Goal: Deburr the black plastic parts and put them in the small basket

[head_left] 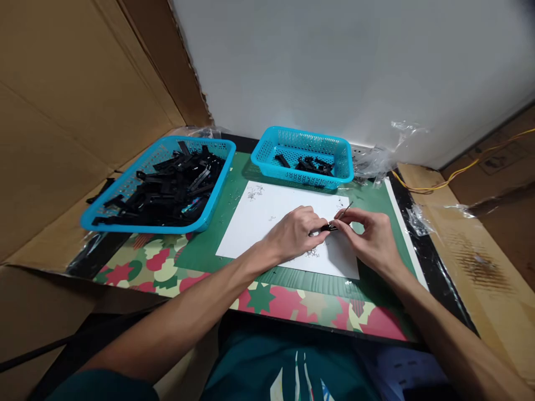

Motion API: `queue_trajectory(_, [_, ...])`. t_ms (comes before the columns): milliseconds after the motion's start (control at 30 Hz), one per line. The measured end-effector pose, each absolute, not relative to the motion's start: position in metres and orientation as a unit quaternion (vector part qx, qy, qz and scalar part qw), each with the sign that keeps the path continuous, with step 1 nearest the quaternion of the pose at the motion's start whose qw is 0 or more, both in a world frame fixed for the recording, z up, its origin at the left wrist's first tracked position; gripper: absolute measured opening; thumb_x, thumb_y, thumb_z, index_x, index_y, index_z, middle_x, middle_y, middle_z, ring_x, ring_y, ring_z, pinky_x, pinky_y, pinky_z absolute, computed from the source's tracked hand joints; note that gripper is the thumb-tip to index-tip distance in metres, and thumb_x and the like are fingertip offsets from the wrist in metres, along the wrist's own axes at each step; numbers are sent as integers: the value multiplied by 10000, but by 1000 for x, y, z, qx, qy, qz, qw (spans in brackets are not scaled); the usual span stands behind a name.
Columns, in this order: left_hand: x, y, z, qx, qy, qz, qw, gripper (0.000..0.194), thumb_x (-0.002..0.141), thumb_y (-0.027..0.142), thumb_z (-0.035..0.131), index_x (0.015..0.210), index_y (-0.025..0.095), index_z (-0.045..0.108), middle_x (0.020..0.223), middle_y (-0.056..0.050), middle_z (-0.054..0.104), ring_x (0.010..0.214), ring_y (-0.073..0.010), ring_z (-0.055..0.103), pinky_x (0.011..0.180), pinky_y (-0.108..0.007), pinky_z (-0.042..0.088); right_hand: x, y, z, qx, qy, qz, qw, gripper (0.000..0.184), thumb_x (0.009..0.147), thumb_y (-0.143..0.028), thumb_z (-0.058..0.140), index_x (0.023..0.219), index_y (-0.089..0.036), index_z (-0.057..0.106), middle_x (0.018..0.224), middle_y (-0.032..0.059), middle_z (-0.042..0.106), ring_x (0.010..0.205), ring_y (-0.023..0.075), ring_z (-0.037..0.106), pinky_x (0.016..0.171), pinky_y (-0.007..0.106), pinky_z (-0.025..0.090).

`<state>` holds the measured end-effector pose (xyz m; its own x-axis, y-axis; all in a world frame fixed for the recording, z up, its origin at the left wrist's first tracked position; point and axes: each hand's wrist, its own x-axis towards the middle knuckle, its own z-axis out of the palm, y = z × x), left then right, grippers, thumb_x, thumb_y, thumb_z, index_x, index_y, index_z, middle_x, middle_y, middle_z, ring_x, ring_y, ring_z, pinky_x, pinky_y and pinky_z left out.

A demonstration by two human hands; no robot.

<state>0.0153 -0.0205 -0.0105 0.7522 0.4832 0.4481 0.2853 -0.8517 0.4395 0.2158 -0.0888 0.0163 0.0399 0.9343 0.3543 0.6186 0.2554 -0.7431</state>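
Over the white sheet of paper (251, 228), my left hand (298, 231) is closed, pinching a small black plastic part (326, 227) between thumb and fingers. My right hand (370, 234) meets it from the right, its thumb and fingers pinched on a thin metal tool (346, 209) whose end sticks up past the fingers. The tool's working end is at the black part and too small to make out. Small clusters of tiny dark pieces (252, 195) lie on the paper, one of them just below my left hand.
A large blue basket (217, 195) piled with black plastic parts (167, 184) stands at left. A smaller blue basket (298, 175) behind the paper holds several black parts. Cardboard walls (83, 100) flank the green mat (200, 253); clear plastic wrap (371, 162) and a yellow cable (453, 175) lie right.
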Motion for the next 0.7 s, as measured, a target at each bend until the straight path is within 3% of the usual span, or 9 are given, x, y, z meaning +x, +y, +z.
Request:
queue_trajectory(100, [15,-22,-5,881,265,328,214,87,931,209,727,1003,173,758,842,-41,736,821,-202,649,777,-351,519,234,-81,19,-597,-616,171,484,182,927,-339,683,991,-188,761,888,65,797,791,223,739,782,357,569])
queue_trajectory(167, [15,-21,-3,844,305,361,253,86,894,186,750,980,175,745,884,-41,746,814,-188,652,741,-326,524,255,-75,18,-635,-593,135,476,278,935,-370,661,1102,-169,757,844,64,777,738,218,703,735,358,547])
queue_trajectory(333, [15,-19,2,812,361,363,280,72,917,229,718,967,199,677,888,-15,709,773,-158,616,735,-316,506,299,-67,4,-741,-612,104,256,306,910,-292,643,1151,-143,761,775,63,753,651,210,635,624,331,420])
queue_trajectory(433, [16,-17,5,786,386,368,312,97,964,285,663,997,216,604,892,-2,680,762,-147,608,686,-294,476,303,-68,0,-743,-630,91,208,334,921,-290,650,1216,-157,735,758,48,737,677,211,634,628,321,396])
queue_trajectory(533, [16,-15,5,754,398,388,351,159,969,319,656,1007,222,536,901,-2,686,737,-139,626,648,-282,453,295,-69,2,-716,-646,71,255,261,935,-304,639,1144,-187,744,763,32,712,682,204,621,634,314,397])
queue_trajectory(700, [16,-12,3,737,398,392,381,186,962,318,657,1045,228,517,869,-8,721,740,-156,666,642,-286,463,274,-67,3,-630,-696,105,328,150,928,-309,666,862,-206,752,817,44,702,741,203,631,699,320,460])
